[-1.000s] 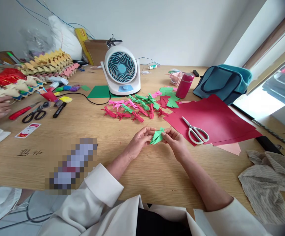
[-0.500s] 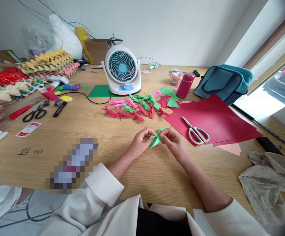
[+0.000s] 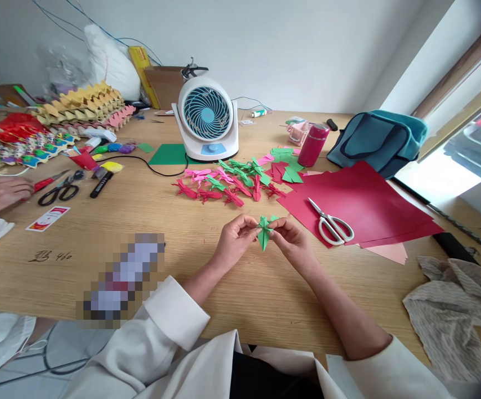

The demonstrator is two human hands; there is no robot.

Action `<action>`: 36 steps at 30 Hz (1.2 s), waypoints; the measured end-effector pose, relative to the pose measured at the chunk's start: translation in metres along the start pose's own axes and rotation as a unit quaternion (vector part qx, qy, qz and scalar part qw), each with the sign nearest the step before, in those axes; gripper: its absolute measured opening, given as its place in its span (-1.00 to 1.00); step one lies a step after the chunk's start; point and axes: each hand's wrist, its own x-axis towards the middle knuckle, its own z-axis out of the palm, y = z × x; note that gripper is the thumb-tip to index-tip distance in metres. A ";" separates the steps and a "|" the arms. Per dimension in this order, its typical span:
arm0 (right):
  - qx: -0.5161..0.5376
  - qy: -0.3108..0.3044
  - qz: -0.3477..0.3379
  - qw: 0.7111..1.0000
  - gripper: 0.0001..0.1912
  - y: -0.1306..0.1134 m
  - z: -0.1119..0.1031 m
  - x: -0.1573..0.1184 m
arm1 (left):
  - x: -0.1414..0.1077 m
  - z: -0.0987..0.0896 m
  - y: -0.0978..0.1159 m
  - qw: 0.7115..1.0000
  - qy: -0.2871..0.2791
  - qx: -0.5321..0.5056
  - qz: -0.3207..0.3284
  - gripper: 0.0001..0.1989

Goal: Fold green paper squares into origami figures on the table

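Between my two hands is a small folded green paper [image 3: 264, 235], its pointed end toward me. My left hand [image 3: 238, 239] pinches its left edge with thumb and fingertips. On the other side my right hand [image 3: 289, 238] grips the right edge the same way. Just beyond lies a pile of folded paper figures [image 3: 234, 197] in red, green and pink. White-handled scissors [image 3: 335, 228] rest to the right on large red paper sheets [image 3: 373, 205].
A white fan [image 3: 207, 119] stands behind the pile, with a red flask [image 3: 313, 145] and a teal bag [image 3: 377, 141] right of it. Black scissors [image 3: 60, 193] and a marker [image 3: 101, 185] lie left. Another person's hand [image 3: 3, 193] is at the far left; a cloth [image 3: 452, 310] lies right.
The green paper has turned in my fingers, from slanting to pointing straight toward me. At the far left, the other person's hand has moved right, to the red-handled tool.
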 end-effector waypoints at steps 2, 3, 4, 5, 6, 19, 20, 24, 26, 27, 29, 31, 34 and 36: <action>0.006 0.015 0.001 1.000 -0.68 -0.003 0.000 0.001 | 0.000 0.000 -0.001 1.000 -0.007 0.007 0.006 -0.73; 0.004 0.020 0.001 1.000 -0.67 -0.004 0.001 0.001 | 0.000 0.000 -0.001 1.000 -0.009 0.012 0.007 -0.74; 0.002 0.025 0.002 1.000 -0.66 -0.005 0.001 0.001 | 0.000 0.000 -0.001 1.000 -0.008 0.019 0.009 -0.74; 0.000 0.029 0.003 1.000 -0.66 -0.006 0.001 0.002 | -0.001 0.000 -0.002 1.000 -0.007 0.027 0.012 -0.75; 0.001 0.034 0.004 0.999 -0.65 -0.006 0.001 0.002 | -0.001 0.000 -0.002 0.999 -0.003 0.034 0.014 -0.77; 0.047 0.065 0.014 0.997 -0.63 -0.002 0.007 0.001 | -0.003 0.005 -0.007 1.000 0.015 0.020 0.014 -0.76; 0.045 0.067 0.014 0.997 -0.63 -0.001 0.007 0.001 | -0.003 0.005 -0.008 1.000 0.015 0.022 0.010 -0.74; 0.047 0.072 0.003 0.996 -0.65 0.004 0.007 -0.001 | -0.003 0.005 -0.010 0.999 0.005 0.031 -0.024 -0.71; 0.042 0.067 -0.005 0.997 -0.67 0.006 0.007 -0.002 | -0.003 0.005 -0.011 0.999 -0.004 0.040 -0.035 -0.76; 0.039 0.064 -0.008 0.997 -0.68 0.007 0.007 -0.003 | -0.004 0.005 -0.012 0.998 -0.006 0.047 -0.035 -0.77; 0.039 0.059 -0.011 0.997 -0.69 0.009 0.007 -0.003 | -0.004 0.004 -0.012 0.997 -0.009 0.064 -0.029 -0.77; 0.042 0.053 -0.009 0.998 -0.69 0.010 0.007 -0.003 | -0.004 0.004 -0.013 0.997 -0.009 0.079 -0.018 -0.78; 0.044 0.045 -0.001 0.998 -0.68 0.008 0.007 -0.003 | -0.003 0.002 -0.013 0.996 -0.005 0.088 -0.008 -0.79; 0.040 0.038 0.004 0.998 -0.68 0.007 0.007 -0.002 | -0.003 0.001 -0.014 0.996 -0.005 0.089 -0.012 -0.80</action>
